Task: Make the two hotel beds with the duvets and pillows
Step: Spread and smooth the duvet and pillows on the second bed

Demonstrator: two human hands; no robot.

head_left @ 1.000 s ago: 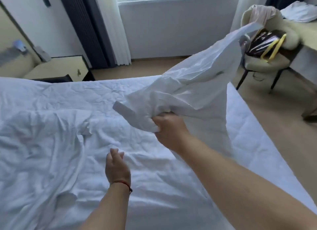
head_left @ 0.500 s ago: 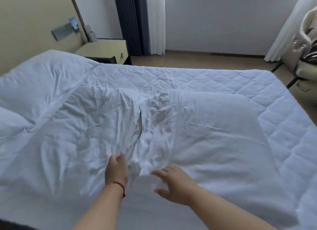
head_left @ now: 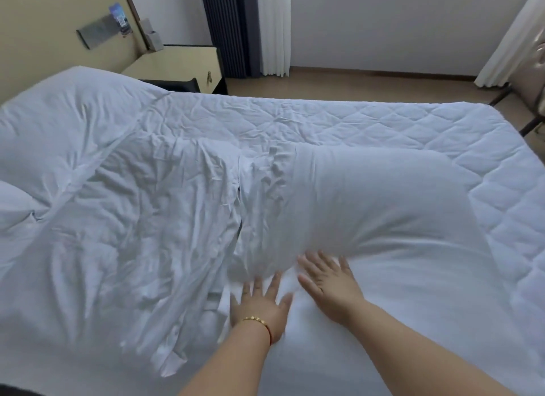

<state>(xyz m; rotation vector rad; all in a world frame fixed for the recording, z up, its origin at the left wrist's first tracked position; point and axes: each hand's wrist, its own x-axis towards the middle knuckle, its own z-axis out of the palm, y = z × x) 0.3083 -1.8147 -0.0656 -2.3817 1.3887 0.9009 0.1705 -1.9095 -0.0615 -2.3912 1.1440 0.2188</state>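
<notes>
A white pillow [head_left: 368, 206] lies across the middle of the bed [head_left: 442, 130], its long axis running left to right, the open wrinkled end of its case pointing left toward the crumpled duvet [head_left: 118, 218]. The pillow is plump and smooth on its right half; the duvet cloth is thin and heavily creased. The mattress cover at the far edge and right corner is quilted in diamonds. The left hand [head_left: 259, 304] and right hand [head_left: 330, 280] both press flat on the pillow's near edge, fingers spread wide, grip holding nothing. A gold bracelet [head_left: 255, 320] circles the left wrist.
</notes>
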